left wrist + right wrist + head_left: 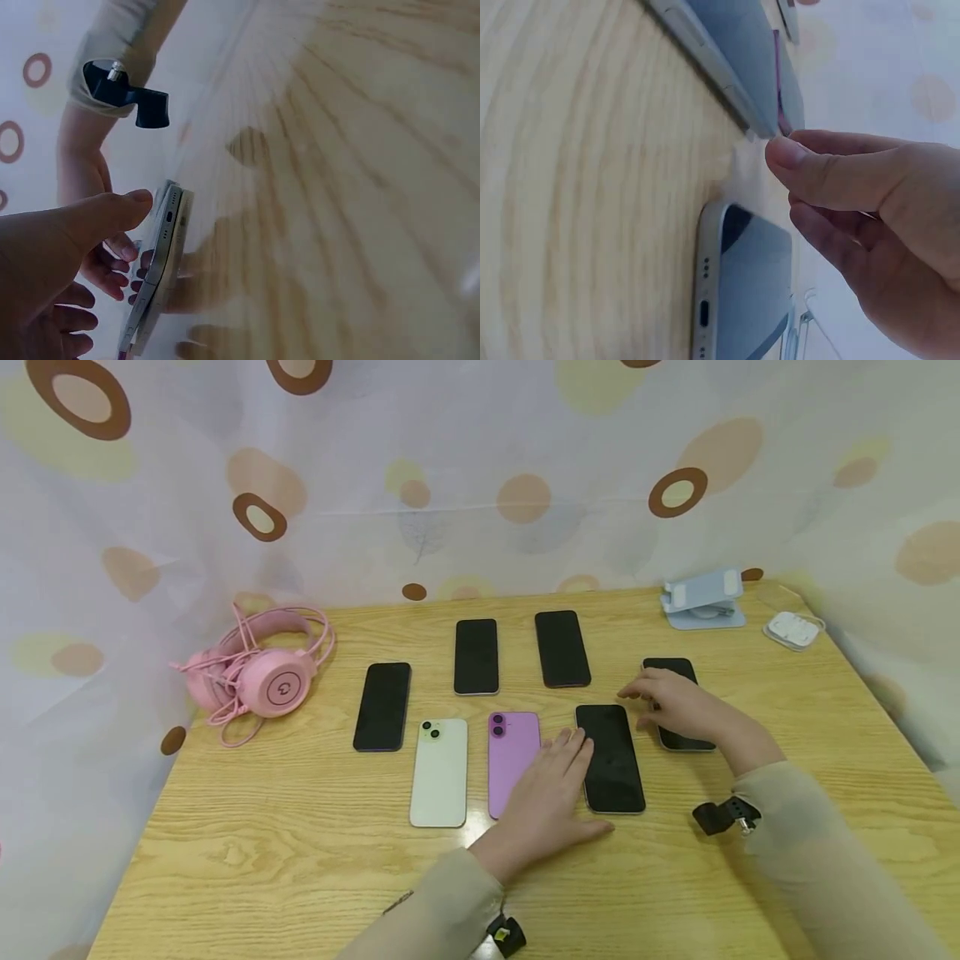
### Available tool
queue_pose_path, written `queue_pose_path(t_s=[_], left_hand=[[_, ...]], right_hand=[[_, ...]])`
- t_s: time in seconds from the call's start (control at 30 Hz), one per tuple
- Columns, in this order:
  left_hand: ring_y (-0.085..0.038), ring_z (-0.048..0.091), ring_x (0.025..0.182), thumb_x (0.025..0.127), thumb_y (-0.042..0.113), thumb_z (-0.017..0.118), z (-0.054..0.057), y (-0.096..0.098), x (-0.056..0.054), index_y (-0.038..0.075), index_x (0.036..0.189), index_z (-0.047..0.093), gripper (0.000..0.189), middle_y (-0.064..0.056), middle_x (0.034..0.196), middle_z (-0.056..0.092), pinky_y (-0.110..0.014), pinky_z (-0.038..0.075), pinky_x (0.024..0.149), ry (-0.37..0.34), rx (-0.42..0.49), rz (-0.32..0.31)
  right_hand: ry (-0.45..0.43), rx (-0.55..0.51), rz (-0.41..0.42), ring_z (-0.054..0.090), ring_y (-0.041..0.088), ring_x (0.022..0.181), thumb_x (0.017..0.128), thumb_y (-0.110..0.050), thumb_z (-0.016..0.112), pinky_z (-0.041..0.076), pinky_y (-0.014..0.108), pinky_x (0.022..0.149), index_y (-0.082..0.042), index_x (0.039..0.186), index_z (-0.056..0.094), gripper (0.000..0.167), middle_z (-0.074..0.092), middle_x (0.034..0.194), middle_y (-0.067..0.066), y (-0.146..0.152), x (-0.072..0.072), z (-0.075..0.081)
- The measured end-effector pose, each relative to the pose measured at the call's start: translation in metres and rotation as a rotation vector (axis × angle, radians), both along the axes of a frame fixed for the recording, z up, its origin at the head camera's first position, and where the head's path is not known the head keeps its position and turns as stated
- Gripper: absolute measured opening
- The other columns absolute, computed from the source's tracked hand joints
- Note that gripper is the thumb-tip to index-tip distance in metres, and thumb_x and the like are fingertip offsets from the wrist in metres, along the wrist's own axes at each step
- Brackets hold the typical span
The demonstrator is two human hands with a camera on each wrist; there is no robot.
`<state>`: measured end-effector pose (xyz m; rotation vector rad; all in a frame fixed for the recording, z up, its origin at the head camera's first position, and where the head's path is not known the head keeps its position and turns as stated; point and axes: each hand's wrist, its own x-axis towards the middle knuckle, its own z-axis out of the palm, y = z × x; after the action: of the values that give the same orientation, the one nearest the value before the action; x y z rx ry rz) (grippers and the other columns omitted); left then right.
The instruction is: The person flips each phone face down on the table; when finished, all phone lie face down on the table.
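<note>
My left hand (542,802) has its fingertips at the left edge of a dark-screened smartphone (615,764) and covers part of a purple smartphone (510,747). Its thumb sticks out to the right, close over the table. My right hand (678,706) hovers over another dark-screened smartphone (686,743), hiding its middle. Loosely bent, the right fingers point left with nothing between them. In the right wrist view, the thumb (787,154) lies near the fingertips, between two phones. A white smartphone (438,785) lies back up, left of the purple one.
Farther back lie more dark-screened phones, one left (382,706), one middle (476,656) and one right (562,647). Pink headphones (277,681) sit at the left. At the back right are a light blue stand (705,602) and a white earphone case (793,629). A patterned curtain (465,552) borders the table.
</note>
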<state>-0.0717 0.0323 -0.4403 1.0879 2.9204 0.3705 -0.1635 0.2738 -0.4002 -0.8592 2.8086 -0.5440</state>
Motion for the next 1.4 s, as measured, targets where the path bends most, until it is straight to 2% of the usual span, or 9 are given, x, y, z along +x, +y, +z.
queue_pose_path(t_s=[0.23,0.43,0.63,0.87,0.97,1.07,1.27,1.4], left_hand=[[-0.024,0.016,0.144,0.078,0.069,0.061,-0.004,0.009,-0.005,0.004,0.149,0.029,0.102,-0.011,0.155,0.025,-0.034,0.012,0.116,-0.014,-0.063,0.022],[-0.021,0.016,0.144,0.077,0.069,0.061,-0.005,0.015,-0.007,0.003,0.149,0.03,0.103,-0.01,0.155,0.024,-0.033,0.012,0.116,-0.024,-0.101,0.035],[-0.019,0.014,0.144,0.08,0.069,0.058,-0.005,0.019,-0.007,0.004,0.149,0.031,0.099,-0.009,0.156,0.023,-0.031,0.012,0.116,-0.053,-0.128,0.04],[-0.02,0.016,0.144,0.081,0.07,0.055,-0.003,0.02,-0.005,0.003,0.147,0.034,0.097,-0.011,0.155,0.025,-0.032,0.014,0.115,-0.023,-0.167,0.016],[-0.021,0.017,0.143,0.079,0.071,0.056,-0.003,0.019,-0.006,0.004,0.147,0.035,0.098,-0.011,0.155,0.026,-0.032,0.015,0.115,-0.021,-0.159,0.007],[-0.02,0.017,0.143,0.077,0.071,0.058,-0.002,0.017,-0.007,0.005,0.148,0.033,0.1,-0.01,0.155,0.026,-0.031,0.016,0.115,-0.047,-0.141,-0.001],[-0.019,0.017,0.143,0.078,0.069,0.061,0.001,0.012,-0.01,0.005,0.149,0.03,0.101,-0.009,0.156,0.023,-0.031,0.015,0.115,-0.104,-0.106,-0.021],[-0.02,0.016,0.143,0.078,0.067,0.062,0.002,0.007,-0.012,0.004,0.149,0.029,0.101,-0.01,0.156,0.023,-0.032,0.015,0.115,-0.128,-0.073,-0.034]], right_hand=[[-0.16,-0.005,-0.008,0.052,0.019,0.082,0.072,-0.01,0.082,0.048,0.037,0.072,0.001,0.123,0.061,0.056,0.057,0.105,0.009,-0.001,-0.003,-0.005],[-0.184,0.015,0.017,0.046,0.018,0.081,0.07,-0.014,0.083,0.043,0.035,0.07,0.001,0.129,0.057,0.066,0.056,0.109,0.009,-0.004,-0.006,-0.007],[-0.19,-0.009,0.027,0.045,0.016,0.074,0.068,-0.016,0.085,0.041,0.033,0.066,-0.003,0.124,0.062,0.061,0.054,0.103,0.005,0.0,-0.01,-0.011],[-0.362,-0.095,-0.006,0.046,0.019,0.073,0.071,-0.01,0.083,0.043,0.033,0.065,-0.005,0.123,0.059,0.058,0.052,0.086,0.003,0.002,-0.013,-0.012],[-0.402,-0.126,-0.01,0.047,0.019,0.073,0.071,-0.012,0.084,0.044,0.032,0.065,-0.005,0.123,0.057,0.059,0.053,0.085,0.004,0.005,-0.012,-0.011],[-0.416,-0.163,-0.013,0.048,0.019,0.072,0.071,-0.014,0.084,0.045,0.031,0.064,-0.005,0.124,0.057,0.06,0.053,0.084,0.005,0.008,-0.012,-0.01],[-0.387,-0.188,-0.013,0.046,0.018,0.072,0.072,-0.021,0.083,0.043,0.028,0.062,-0.005,0.125,0.059,0.06,0.052,0.084,0.005,0.009,-0.011,-0.003],[-0.387,-0.197,-0.025,0.046,0.02,0.076,0.073,-0.018,0.082,0.044,0.029,0.065,-0.003,0.124,0.059,0.058,0.052,0.088,0.007,0.004,-0.011,0.004]])
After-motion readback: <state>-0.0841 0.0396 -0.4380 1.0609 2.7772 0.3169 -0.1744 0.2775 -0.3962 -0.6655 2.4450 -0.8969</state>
